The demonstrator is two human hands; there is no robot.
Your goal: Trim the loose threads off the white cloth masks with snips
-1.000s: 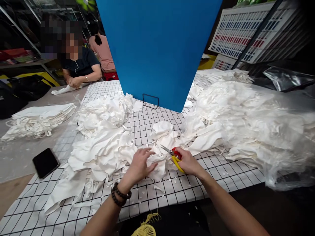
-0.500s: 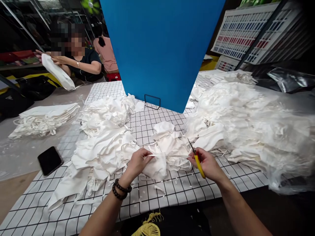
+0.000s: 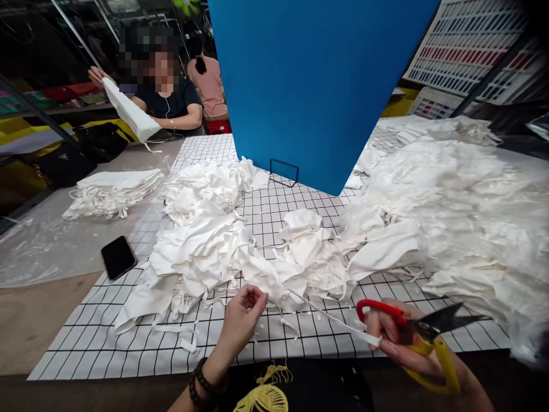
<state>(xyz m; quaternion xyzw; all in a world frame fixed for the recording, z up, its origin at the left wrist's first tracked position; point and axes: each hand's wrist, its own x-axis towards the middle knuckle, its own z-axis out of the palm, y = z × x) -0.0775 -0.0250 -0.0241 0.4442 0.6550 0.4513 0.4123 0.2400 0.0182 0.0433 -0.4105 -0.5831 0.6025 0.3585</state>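
My right hand (image 3: 401,340) grips red-and-yellow scissors (image 3: 422,332) with the blades apart, pointing right. It also pinches the end of a white fabric strap (image 3: 338,321). That strap runs up-left into the small white cloth pile (image 3: 300,257) at the middle of the table. My left hand (image 3: 240,317) hovers at the near edge of that pile with its fingertips pinched together; whether anything is between them I cannot tell. A beaded bracelet sits on my left wrist.
A grid-patterned mat (image 3: 274,212) covers the table. Bigger white cloth heaps lie left (image 3: 201,240) and right (image 3: 463,217). A black phone (image 3: 119,257) rests at left, a folded stack (image 3: 111,191) beyond it. A blue board (image 3: 317,86) stands behind. Another person (image 3: 171,97) holds up white cloth.
My right hand has pulled right and toward me with the scissors, drawing the strap out long. My left hand has come back off the cloth. The view has shifted right.
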